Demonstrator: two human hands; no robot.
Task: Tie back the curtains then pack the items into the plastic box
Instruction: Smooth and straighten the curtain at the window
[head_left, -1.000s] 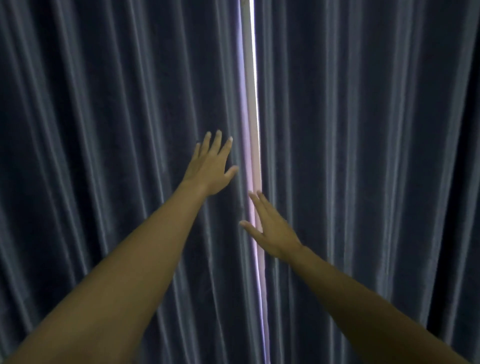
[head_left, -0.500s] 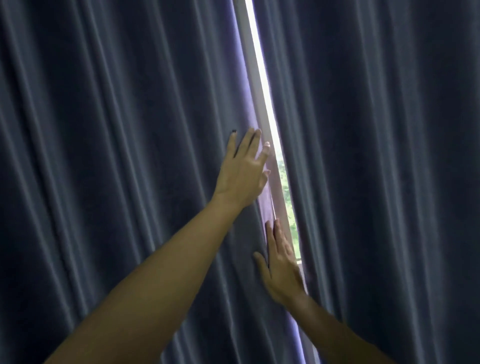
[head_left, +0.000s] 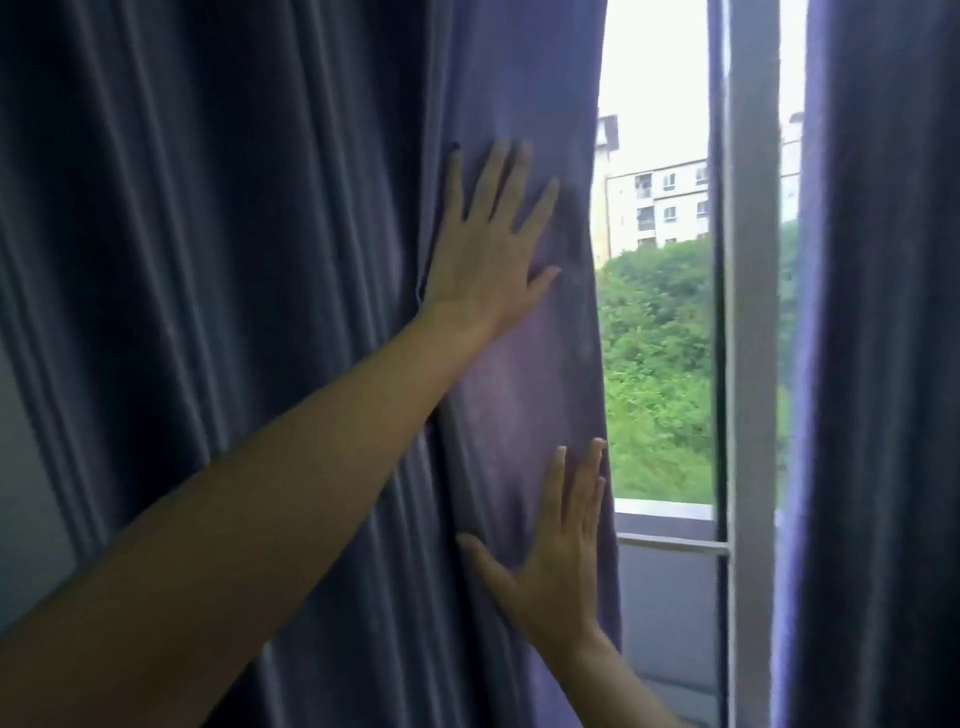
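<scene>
Two dark blue-grey curtains hang before a window. The left curtain (head_left: 234, 312) fills the left half in bunched folds. My left hand (head_left: 488, 249) lies flat on it near its inner edge, fingers spread. Lower down, my right hand (head_left: 561, 561) presses flat on the same curtain, fingertips at its edge. Neither hand grips anything. The right curtain (head_left: 878, 364) hangs at the far right. No plastic box or tie-back is in view.
Between the curtains the window (head_left: 660, 312) shows green bushes and a pale building outside. A white window frame post (head_left: 748, 364) stands upright by the right curtain. A sill and rail (head_left: 670, 525) cross the lower part of the gap.
The narrow slit between the curtains has widened into a broad gap. Both hands have pushed the left curtain leftward, and the view has shifted so the window shows.
</scene>
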